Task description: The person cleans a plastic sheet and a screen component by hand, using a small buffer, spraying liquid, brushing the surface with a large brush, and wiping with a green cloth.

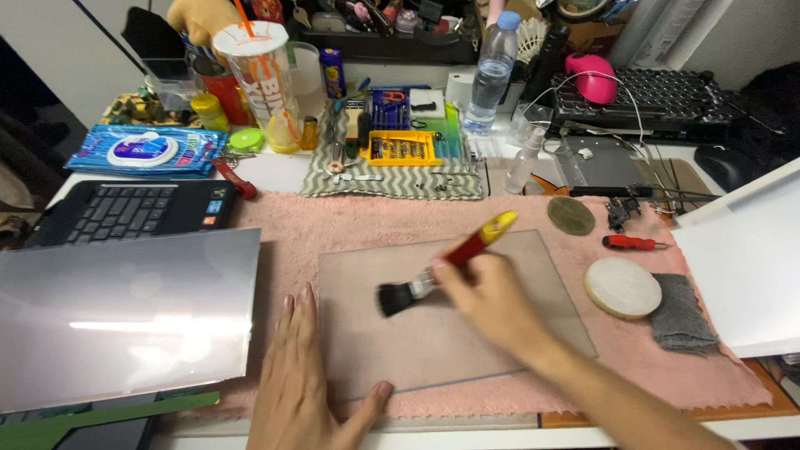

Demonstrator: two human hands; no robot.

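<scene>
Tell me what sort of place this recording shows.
Probably a home repair desk. A screwdriver set lies open, a laptop sits nearby, and the right hand brushes a panel on a pink towel.

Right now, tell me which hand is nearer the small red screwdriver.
Right. The right hand, gripping the brush, is left of the screwdriver; the left hand lies flat much farther left, by the clear sheet.

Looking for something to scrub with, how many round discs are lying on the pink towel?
2: a dark round disc near the towel's back edge, and a white round disc beside the grey cloth. Clutter may hide others.
</scene>
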